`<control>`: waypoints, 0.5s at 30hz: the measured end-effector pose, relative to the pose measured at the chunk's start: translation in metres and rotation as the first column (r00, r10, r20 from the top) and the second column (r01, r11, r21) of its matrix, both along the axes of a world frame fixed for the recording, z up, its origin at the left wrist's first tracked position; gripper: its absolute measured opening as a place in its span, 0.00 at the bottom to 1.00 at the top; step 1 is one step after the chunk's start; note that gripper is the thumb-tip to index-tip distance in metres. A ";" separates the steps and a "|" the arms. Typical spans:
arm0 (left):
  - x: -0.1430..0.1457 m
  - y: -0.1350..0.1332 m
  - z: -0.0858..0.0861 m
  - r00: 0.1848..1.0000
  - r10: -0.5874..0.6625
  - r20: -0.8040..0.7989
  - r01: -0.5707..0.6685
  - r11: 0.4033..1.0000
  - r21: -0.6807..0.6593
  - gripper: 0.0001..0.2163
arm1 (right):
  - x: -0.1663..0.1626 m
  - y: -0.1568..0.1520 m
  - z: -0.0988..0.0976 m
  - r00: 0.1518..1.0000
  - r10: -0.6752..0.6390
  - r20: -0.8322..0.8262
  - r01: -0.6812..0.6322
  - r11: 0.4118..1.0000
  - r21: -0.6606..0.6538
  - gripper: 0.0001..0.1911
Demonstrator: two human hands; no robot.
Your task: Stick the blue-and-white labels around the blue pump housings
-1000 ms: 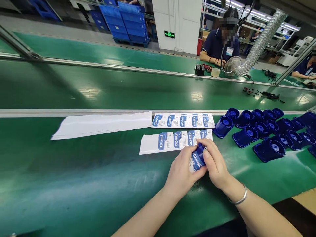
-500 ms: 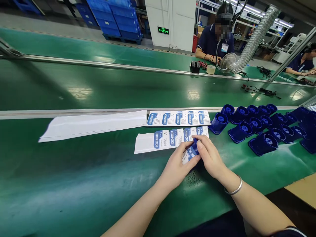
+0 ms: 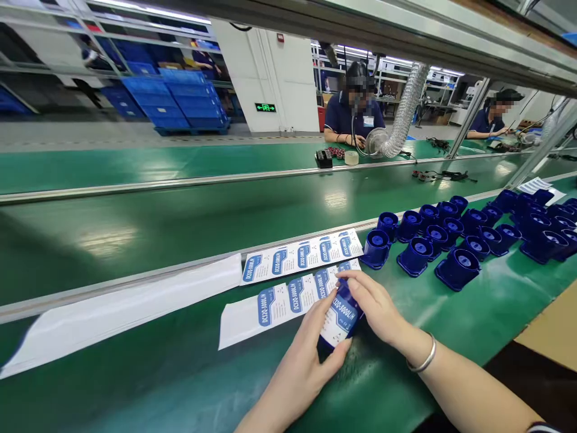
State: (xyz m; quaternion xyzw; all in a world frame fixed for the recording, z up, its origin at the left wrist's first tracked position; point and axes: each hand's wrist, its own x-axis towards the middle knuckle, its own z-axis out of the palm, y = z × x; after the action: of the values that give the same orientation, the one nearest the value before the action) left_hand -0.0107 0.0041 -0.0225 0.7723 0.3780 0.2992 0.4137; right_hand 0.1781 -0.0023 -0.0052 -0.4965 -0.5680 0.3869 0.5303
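Note:
Between my two hands is a dark blue plastic housing [image 3: 354,325] with a white and blue printed label [image 3: 339,317] on its side. My left hand [image 3: 309,355] grips it from the left, thumb below and fingers along the upper left edge. Curved over the top and right side of the same housing, my right hand [image 3: 376,304] has its fingers pressed against it. A sheet of labels [image 3: 277,304] lies just behind my hands, its left part bare white backing. Behind that is another label sheet [image 3: 302,257] with a full row of labels.
Several similar blue housings [image 3: 464,264] stand upright on the green bench [image 3: 157,385] at the right. A long white paper stack [image 3: 135,307] lies at the left. Across the bench sit co-workers [image 3: 356,114], by a ducted hose [image 3: 408,114]. Cardboard [image 3: 550,325] is at the right edge.
My head view has tilted and shifted, showing more of the room. The housing in my hands is turned so its label faces up more fully. Both hands still hold it.

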 end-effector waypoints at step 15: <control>-0.015 0.009 0.017 0.961 0.270 0.060 -0.274 0.895 0.352 0.27 | -0.006 0.019 -0.013 0.983 0.007 -0.185 -0.034 0.990 -0.140 0.36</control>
State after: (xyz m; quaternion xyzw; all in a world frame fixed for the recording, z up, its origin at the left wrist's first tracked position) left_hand -0.0252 0.0133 -0.0055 0.7726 0.4194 0.4214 0.2226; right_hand 0.1725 0.0164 -0.0185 -0.4893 -0.4926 0.4761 0.5397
